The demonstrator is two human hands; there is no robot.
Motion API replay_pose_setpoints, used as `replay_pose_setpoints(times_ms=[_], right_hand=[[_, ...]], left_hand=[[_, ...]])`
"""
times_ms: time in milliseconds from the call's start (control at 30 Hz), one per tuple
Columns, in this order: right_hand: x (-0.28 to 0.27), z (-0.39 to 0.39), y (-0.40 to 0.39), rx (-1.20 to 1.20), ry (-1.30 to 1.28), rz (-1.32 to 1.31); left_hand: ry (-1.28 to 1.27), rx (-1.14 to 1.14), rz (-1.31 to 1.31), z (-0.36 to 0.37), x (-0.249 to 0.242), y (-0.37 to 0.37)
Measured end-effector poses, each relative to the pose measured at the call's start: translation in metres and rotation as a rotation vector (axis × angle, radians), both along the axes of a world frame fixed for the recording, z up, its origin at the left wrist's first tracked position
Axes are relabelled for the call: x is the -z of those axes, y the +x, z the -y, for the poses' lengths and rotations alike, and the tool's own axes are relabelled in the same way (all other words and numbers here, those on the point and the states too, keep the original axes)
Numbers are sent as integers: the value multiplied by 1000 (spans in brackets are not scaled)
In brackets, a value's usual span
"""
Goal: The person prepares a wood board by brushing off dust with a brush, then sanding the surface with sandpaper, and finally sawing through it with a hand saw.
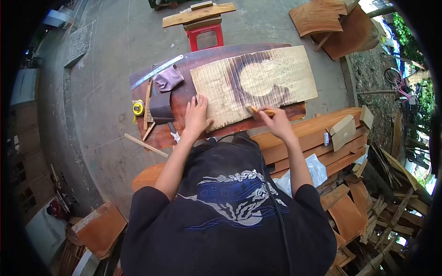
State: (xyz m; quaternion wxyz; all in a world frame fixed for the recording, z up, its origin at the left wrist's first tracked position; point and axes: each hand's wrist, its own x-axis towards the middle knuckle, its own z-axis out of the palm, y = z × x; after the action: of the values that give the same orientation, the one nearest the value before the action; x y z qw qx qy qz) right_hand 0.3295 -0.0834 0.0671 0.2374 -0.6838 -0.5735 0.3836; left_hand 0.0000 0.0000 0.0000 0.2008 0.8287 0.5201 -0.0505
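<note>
A pale wooden board (221, 87) with carved ridges and dark scorched areas around a light round shape lies tilted on a reddish-brown tabletop (184, 73). My right hand (276, 122) grips a small brush (263, 112) by its orange handle, with the bristle end at the board's near edge. Fingers spread, my left hand (197, 115) rests at the board's left end, touching its near corner. Left of it are a dark sandpaper sheet (161, 107), a crumpled purple cloth (169, 78) and a yellow tape measure (138, 107).
A metal ruler (156, 72) lies along the table's left edge, near thin wooden sticks (148, 103). Beyond the table stands a red stool (205, 37) bearing planks. Stacked timber (308, 138) with a plastic bag (314, 169) is at right; scrap wood (352, 211) is piled behind it.
</note>
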Motion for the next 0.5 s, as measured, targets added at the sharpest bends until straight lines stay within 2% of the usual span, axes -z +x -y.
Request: replay_pose_setpoints(times_ms=[33, 67, 100, 167, 267, 333, 400, 433, 500], right_hand=[[2, -4, 31, 109, -61, -80], [21, -8, 71, 282, -9, -60], [34, -15, 151, 444, 48, -225], [52, -23, 223, 656, 141, -62], [27, -53, 210, 601, 263, 626], [21, -67, 155, 401, 207, 350], [3, -70, 90, 137, 70, 262], [-5, -68, 71, -2, 107, 23], [-9, -84, 82, -146, 37, -90]], left_hand=[[-15, -16, -7, 2, -7, -2], [-26, -33, -13, 4, -11, -4], [-18, -36, 2, 2, -8, 28], [-19, -50, -25, 7, -11, 29], [-2, -83, -68, 6, -13, 39], [-3, -118, -77, 6, -14, 45], [-6, -156, -89, 8, -12, 49], [-10, -172, -97, 9, -11, 50], [-9, -205, -103, 8, -9, 56]])
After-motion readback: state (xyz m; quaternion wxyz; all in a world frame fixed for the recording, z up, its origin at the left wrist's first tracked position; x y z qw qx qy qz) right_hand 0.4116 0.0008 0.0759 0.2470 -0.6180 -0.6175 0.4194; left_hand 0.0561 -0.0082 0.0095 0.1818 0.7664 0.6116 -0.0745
